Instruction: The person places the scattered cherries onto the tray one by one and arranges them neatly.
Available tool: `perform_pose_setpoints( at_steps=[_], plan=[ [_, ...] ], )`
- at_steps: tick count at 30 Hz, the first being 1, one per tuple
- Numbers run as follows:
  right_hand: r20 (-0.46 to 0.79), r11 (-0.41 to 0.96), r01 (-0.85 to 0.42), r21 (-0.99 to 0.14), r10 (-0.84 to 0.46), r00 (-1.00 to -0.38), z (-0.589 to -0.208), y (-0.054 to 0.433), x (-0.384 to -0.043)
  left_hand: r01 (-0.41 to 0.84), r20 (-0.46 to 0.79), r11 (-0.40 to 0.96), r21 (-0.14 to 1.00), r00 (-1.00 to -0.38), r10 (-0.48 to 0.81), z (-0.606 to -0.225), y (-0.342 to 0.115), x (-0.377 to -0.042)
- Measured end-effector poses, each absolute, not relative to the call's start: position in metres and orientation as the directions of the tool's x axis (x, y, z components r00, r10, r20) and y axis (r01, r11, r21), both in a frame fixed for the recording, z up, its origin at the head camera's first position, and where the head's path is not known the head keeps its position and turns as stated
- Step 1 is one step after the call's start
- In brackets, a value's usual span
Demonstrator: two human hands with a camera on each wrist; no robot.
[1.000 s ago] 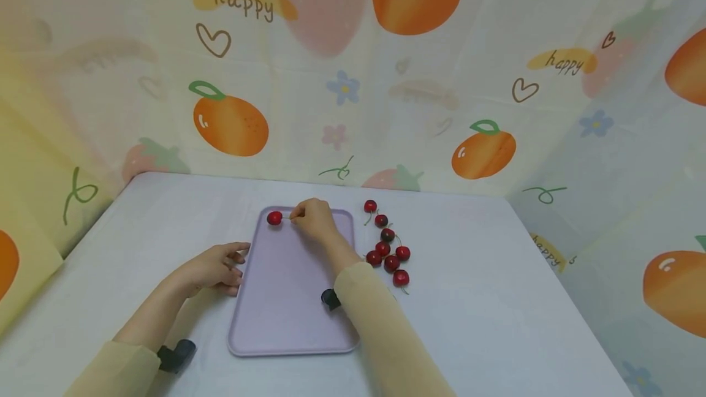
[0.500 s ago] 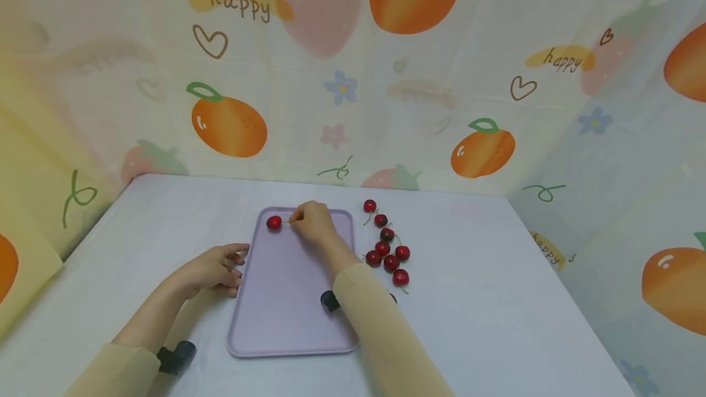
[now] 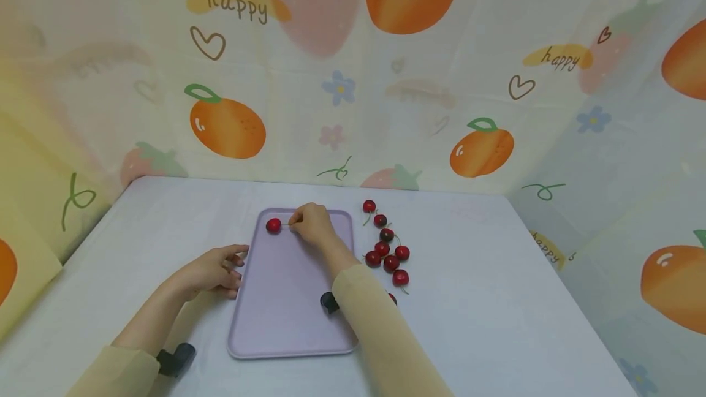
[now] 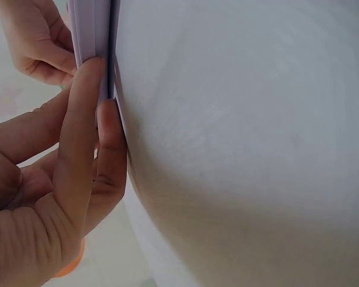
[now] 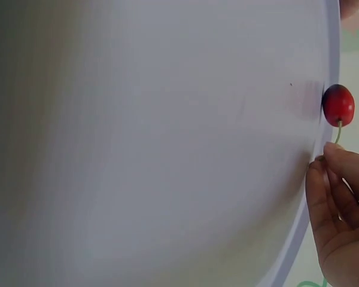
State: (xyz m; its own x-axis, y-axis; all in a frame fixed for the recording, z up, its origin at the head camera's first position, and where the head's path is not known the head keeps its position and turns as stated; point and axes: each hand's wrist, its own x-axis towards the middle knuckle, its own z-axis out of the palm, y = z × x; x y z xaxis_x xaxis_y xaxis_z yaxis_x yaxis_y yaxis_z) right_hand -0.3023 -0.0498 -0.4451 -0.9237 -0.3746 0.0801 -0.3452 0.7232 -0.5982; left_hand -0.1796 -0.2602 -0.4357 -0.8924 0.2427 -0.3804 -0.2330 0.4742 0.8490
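Head view: a glossy round red cherry (image 3: 273, 226) is just left of the right hand (image 3: 312, 224), stem pointing rightward into that hand's pinch; the left hand (image 3: 209, 271), loosely bent, touches the rectangular lilac tray (image 3: 276, 299).

The tray (image 3: 292, 299) is showing plain lilac, the cherries (image 3: 391, 263) are ranging from bright to blackish red with green stems (image 5: 339, 130), the sleeves (image 3: 380, 323) are looking cream, and the backdrop (image 3: 397, 146) is displaying orange fruits (image 3: 228, 128), pink strawberries (image 3: 320, 11) and blue flowers (image 3: 339, 88).
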Motion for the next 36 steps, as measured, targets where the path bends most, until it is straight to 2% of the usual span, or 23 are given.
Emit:
perform_pose_setpoints(
  at_steps=[7, 20, 27, 36],
  plan=[
    [0.11, 0.718, -0.376, -0.585, -0.389, -0.914, -0.444, -0.047, -0.302, -0.224, -0.373, 0.473, 0.852, -0.894, 0.249, -0.435, -0.261, -0.18],
    [0.083, 0.697, -0.336, -0.633, -0.37, -0.925, -0.439, -0.038, -0.308, -0.241, -0.386, 0.472, 0.848, -0.891, 0.239, -0.434, -0.259, -0.179],
    [0.107, 0.718, -0.341, -0.606, -0.351, -0.93, -0.427, -0.025, -0.319, -0.25, -0.393, 0.48, 0.841, -0.892, 0.224, -0.434, -0.258, -0.178],
    [0.147, 0.668, -0.36, -0.651, -0.355, -0.923, -0.398, 0.0, -0.323, -0.243, -0.388, 0.478, 0.844, -0.893, 0.23, -0.433, -0.258, -0.178]
  ],
)
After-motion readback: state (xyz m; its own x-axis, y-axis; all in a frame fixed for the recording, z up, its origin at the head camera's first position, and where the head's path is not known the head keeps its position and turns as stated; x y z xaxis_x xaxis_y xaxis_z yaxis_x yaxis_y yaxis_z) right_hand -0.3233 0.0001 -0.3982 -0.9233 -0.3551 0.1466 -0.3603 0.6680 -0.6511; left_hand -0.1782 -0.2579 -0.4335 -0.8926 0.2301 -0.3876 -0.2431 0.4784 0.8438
